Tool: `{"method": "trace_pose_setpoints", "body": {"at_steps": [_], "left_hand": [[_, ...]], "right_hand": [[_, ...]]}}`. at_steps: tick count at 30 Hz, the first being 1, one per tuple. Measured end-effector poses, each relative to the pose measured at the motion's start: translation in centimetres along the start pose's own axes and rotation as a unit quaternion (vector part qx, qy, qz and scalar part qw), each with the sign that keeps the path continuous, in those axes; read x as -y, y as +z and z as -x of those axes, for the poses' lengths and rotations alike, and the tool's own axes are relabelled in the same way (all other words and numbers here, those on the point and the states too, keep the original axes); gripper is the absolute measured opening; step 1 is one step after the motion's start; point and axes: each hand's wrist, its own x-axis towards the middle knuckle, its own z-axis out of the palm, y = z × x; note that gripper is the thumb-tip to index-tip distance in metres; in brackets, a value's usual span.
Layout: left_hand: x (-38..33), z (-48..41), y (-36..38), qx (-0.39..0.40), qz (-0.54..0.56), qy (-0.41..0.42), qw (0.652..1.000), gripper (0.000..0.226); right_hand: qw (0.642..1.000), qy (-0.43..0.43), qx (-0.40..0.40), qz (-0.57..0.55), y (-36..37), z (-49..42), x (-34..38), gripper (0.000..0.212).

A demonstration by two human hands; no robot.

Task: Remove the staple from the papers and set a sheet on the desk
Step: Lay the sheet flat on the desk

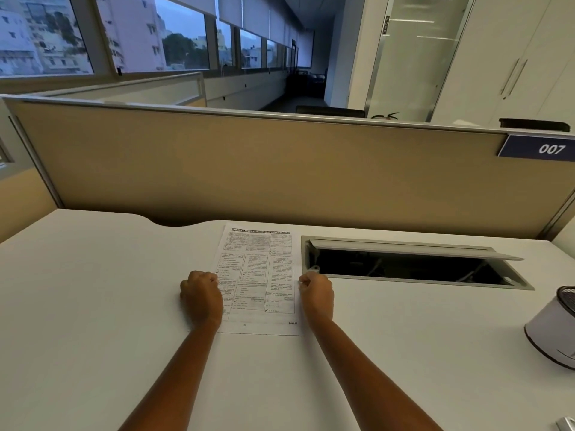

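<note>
A printed sheet of paper [258, 275] with tables and checkmarks lies flat on the white desk [93, 290], its top edge toward the partition. My left hand [202, 293] rests on the sheet's left edge with the fingers curled in. My right hand [315, 293] is at the sheet's right edge, fingers also curled, pinching or touching the margin. No staple can be made out. Whether more sheets lie beneath the top one is hidden.
An open cable hatch [413, 262] with a raised lid is cut into the desk right of the paper. A white cylindrical container [553, 331] stands at the right edge. A small metal object [567, 424] shows at the bottom right corner. A beige partition [280, 169] closes the back.
</note>
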Motion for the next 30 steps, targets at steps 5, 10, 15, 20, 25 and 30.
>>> {"method": "trace_pose_setpoints", "body": {"at_steps": [5,10,15,20,25,30], "left_hand": [[-0.2,0.7,-0.5,0.043,-0.049,0.017,0.998,0.021],[-1.0,3.5,-0.8,0.037,-0.065,0.067,0.995,0.030],[-3.3,8.2,-1.3,0.091,-0.082,0.132,0.984,0.037],[-4.3,13.0,-2.0,0.160,-0.122,0.185,0.962,0.062],[-5.2,17.2,-2.5,0.163,-0.158,0.206,0.952,0.071],[-5.4,20.6,-3.1,0.175,-0.189,0.206,0.944,0.073]], "right_hand": [[1.000,-0.024,0.014,0.007,-1.0,0.5,-0.6,0.025],[0.998,-0.042,0.035,0.020,-3.0,2.1,-1.9,0.029],[0.997,-0.062,0.028,0.047,-7.1,5.3,-4.5,0.029],[0.989,-0.069,-0.042,0.127,-13.0,8.5,-9.1,0.030],[0.965,-0.052,-0.102,0.235,-18.8,11.0,-13.9,0.024],[0.923,-0.033,-0.140,0.358,-23.6,13.1,-17.0,0.026]]}}
